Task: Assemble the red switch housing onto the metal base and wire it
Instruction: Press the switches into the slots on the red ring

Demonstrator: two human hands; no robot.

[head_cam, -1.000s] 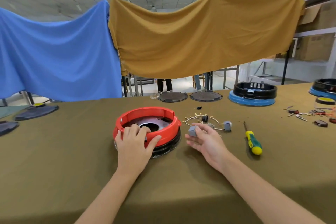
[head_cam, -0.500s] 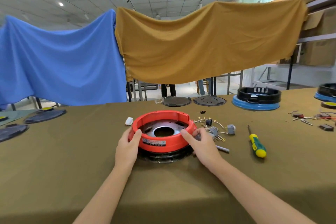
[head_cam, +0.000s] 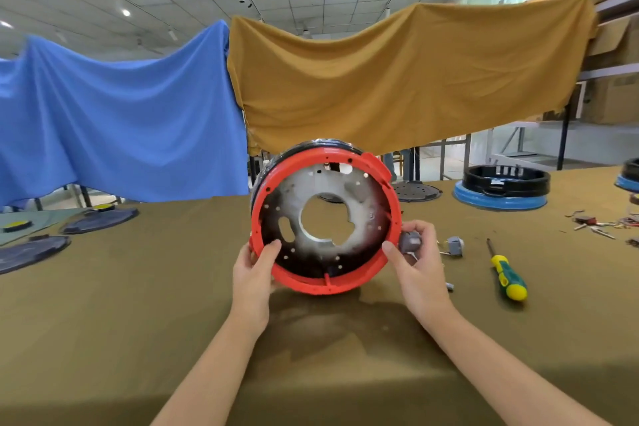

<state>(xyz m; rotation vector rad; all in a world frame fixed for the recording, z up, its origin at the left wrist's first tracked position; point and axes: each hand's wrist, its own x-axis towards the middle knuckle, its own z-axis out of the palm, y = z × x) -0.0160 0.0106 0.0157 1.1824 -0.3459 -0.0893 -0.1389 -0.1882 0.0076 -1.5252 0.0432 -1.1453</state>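
While the housing [head_cam: 323, 218] stands tilted on edge above the table [head_cam: 103, 304], open side toward the camera, the left hand [head_cam: 254, 275] grips its lower left rim, thumb inside. The right hand [head_cam: 416, 263] grips the lower right rim and seemingly pinches a grey switch [head_cam: 409, 240]. Right of the housing lies a screwdriver [head_cam: 506, 275]; bare cloth spreads left. No writing is legible.

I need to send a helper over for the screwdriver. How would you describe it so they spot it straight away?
On the olive-covered table, look to the right of the red housing that the two hands hold tilted up. Past the right hand and the small grey connectors lies the screwdriver. It alone has a yellow and green handle, with its thin dark shaft pointing away from the person.
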